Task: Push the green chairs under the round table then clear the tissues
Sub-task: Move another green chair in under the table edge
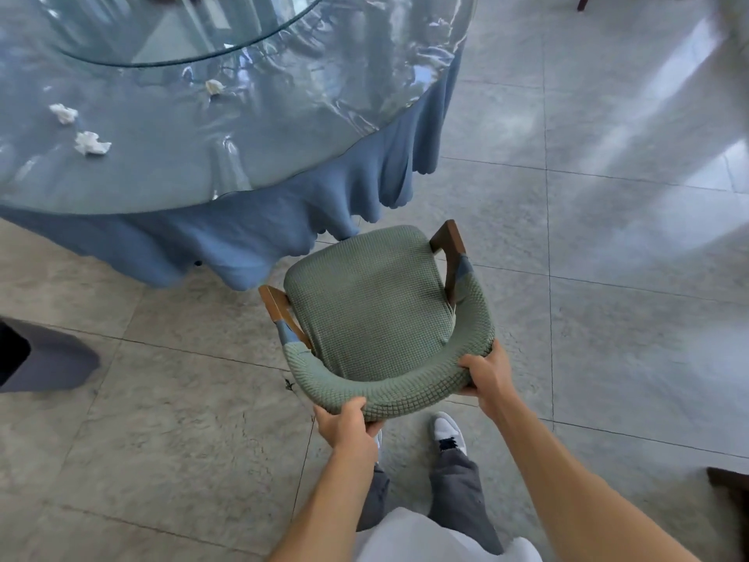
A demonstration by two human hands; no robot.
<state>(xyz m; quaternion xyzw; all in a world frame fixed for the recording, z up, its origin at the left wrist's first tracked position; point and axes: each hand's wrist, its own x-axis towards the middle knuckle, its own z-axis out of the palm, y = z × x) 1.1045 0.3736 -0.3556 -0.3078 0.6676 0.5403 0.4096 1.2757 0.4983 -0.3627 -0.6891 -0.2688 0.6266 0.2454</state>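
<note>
Currently: both hands, left hand & right hand, grip green chair backrest; risk: front snags tablecloth, drags tissues.

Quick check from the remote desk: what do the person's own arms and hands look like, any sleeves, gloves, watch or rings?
Both forearms are bare as far as the frame shows: no sleeves reach them. The left hand and right hand wear no gloves, and no watch, bracelet or ring shows on the visible sides. Lower down, a white top, grey trousers and white shoes are seen.
</note>
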